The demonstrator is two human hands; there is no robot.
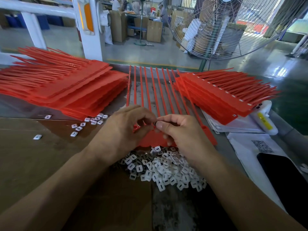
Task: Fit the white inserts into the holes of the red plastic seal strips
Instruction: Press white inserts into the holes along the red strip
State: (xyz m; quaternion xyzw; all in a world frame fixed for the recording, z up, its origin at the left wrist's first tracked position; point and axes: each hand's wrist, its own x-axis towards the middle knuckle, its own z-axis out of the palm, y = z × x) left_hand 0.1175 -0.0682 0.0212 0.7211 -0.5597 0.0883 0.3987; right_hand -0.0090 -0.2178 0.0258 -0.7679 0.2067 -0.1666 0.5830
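At tabletop centre, the strip (155, 137) lies flat under both hands. Right hand (180, 130) pinches one insert (155, 123) at its edges; left hand (126, 125), fingers curled, steadies the strip head. Inserts (166, 167) look light, rigid, slippery; strips thin, flexible

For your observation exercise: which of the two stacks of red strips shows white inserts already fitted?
The stack on the right: small white squares dot its top sheet's edge, whereas the left stack shows plain red.

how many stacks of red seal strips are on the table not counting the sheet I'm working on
2. One stack of red seal strips lies at the far left; the other stack lies at the far right, resting on white papers. More could lie outside the frame.
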